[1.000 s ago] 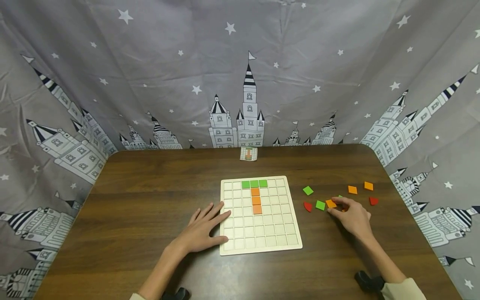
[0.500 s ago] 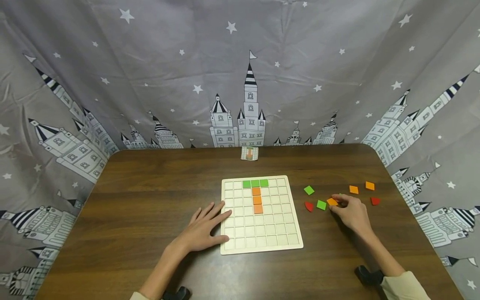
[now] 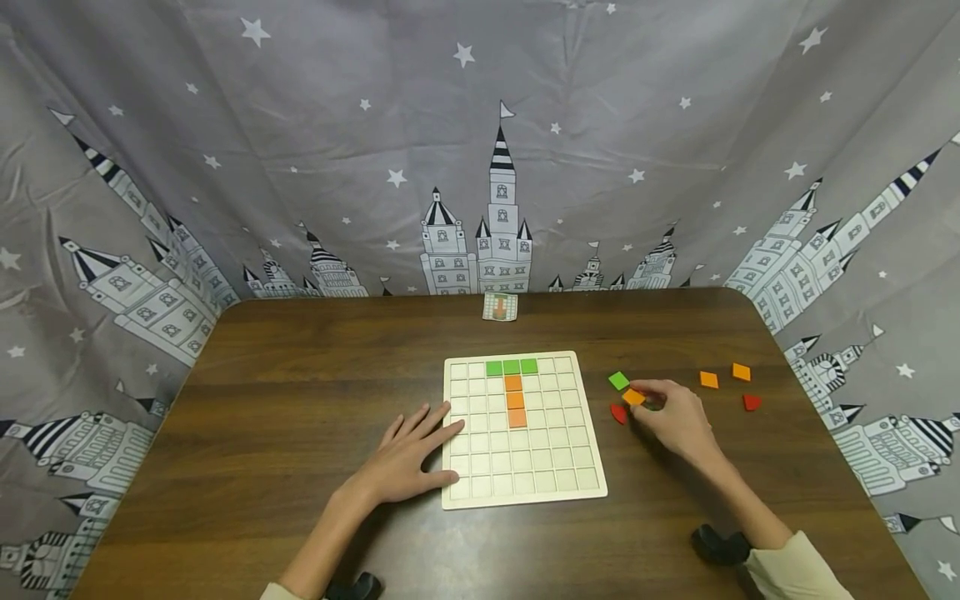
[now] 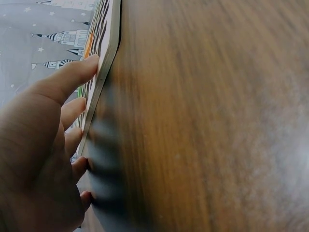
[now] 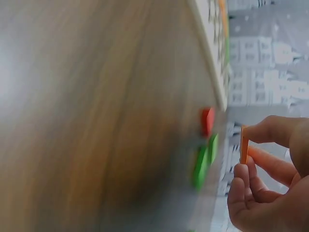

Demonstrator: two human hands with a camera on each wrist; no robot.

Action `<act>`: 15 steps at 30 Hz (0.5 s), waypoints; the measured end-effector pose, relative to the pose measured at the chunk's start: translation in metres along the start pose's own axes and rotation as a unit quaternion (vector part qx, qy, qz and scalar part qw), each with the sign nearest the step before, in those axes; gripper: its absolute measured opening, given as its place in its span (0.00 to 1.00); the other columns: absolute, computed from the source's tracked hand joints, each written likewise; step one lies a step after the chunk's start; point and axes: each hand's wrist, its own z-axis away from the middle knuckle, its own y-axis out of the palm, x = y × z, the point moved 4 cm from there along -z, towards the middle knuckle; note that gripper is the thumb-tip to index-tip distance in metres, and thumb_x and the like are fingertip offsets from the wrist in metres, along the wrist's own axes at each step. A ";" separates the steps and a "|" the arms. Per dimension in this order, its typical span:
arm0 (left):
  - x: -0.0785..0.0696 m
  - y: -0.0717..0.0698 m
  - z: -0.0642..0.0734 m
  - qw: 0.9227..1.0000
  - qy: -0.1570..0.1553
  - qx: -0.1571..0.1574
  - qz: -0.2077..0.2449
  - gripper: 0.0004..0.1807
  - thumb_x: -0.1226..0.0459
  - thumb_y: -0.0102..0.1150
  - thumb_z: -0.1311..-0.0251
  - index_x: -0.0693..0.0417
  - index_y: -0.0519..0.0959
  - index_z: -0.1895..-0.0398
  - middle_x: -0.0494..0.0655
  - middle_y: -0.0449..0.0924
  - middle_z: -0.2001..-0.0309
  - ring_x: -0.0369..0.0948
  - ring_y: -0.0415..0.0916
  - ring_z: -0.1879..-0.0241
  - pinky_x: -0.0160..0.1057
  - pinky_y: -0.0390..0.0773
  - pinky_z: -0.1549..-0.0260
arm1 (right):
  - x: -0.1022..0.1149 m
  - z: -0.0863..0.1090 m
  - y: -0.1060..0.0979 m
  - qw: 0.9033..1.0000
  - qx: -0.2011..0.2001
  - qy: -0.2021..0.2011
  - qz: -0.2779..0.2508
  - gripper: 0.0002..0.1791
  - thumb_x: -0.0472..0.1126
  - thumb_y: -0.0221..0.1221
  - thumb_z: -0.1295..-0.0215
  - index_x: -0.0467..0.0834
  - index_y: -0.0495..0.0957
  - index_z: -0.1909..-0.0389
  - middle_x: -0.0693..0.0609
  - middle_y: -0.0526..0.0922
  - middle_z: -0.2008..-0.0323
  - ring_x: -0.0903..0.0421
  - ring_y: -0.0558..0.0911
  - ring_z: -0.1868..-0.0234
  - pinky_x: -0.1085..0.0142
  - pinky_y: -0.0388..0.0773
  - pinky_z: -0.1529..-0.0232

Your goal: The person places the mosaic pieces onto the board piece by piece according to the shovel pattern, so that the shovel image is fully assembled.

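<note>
My right hand [image 3: 678,417] pinches an orange square tile [image 3: 633,397] between thumb and fingers, raised above the table right of the board. In the right wrist view the tile [image 5: 244,145] stands edge-on in the fingertips. My left hand [image 3: 408,462] lies spread at the left edge of a cream grid board [image 3: 551,458], its thumb and some fingertips touching the rim. On the board, three green tiles [image 3: 512,367] form a top row, with three orange tiles [image 3: 515,401] in a column beneath the middle one.
Near the right hand lie a green tile [image 3: 618,381] and a red rounded piece [image 3: 618,413]; another green tile [image 5: 200,166] shows in the right wrist view. Farther right are two orange tiles [image 3: 724,377] and a red piece [image 3: 752,402]. A small pattern card [image 3: 500,307] lies at the back edge.
My right hand has lifted the orange tile from among the loose pieces and carried it left toward the board. The left hand stays in place.
</note>
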 end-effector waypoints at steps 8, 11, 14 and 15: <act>0.000 0.000 0.001 1.000 0.000 0.000 0.000 0.40 0.43 0.61 0.36 0.46 0.64 0.24 0.52 0.51 0.22 0.57 0.42 0.24 0.68 0.40 0.33 | 0.039 -0.004 0.030 0.998 0.044 -0.042 -0.028 0.18 0.31 0.66 0.42 0.36 0.84 0.49 0.45 0.83 0.57 0.52 0.77 0.63 0.61 0.77 0.61; 0.000 0.000 0.000 1.000 0.000 -0.002 -0.002 0.40 0.43 0.61 0.36 0.46 0.65 0.24 0.51 0.51 0.22 0.57 0.43 0.24 0.68 0.41 0.33 | 0.051 -0.004 0.043 0.995 0.061 -0.060 -0.042 0.18 0.30 0.66 0.43 0.36 0.85 0.49 0.47 0.83 0.58 0.52 0.76 0.64 0.62 0.74 0.63; 0.000 0.000 0.000 1.000 0.001 -0.004 -0.004 0.40 0.43 0.61 0.36 0.45 0.65 0.24 0.51 0.51 0.22 0.57 0.43 0.24 0.68 0.41 0.33 | 0.061 -0.003 0.055 0.992 0.075 -0.080 -0.057 0.19 0.30 0.65 0.44 0.37 0.85 0.50 0.48 0.83 0.55 0.52 0.78 0.62 0.61 0.75 0.61; 0.000 -0.001 0.000 1.000 0.001 -0.005 -0.004 0.40 0.43 0.61 0.36 0.45 0.65 0.24 0.51 0.51 0.22 0.57 0.43 0.24 0.68 0.41 0.33 | 0.065 -0.003 0.059 0.991 0.079 -0.085 -0.061 0.19 0.30 0.64 0.45 0.37 0.85 0.50 0.48 0.84 0.54 0.52 0.79 0.61 0.61 0.76 0.60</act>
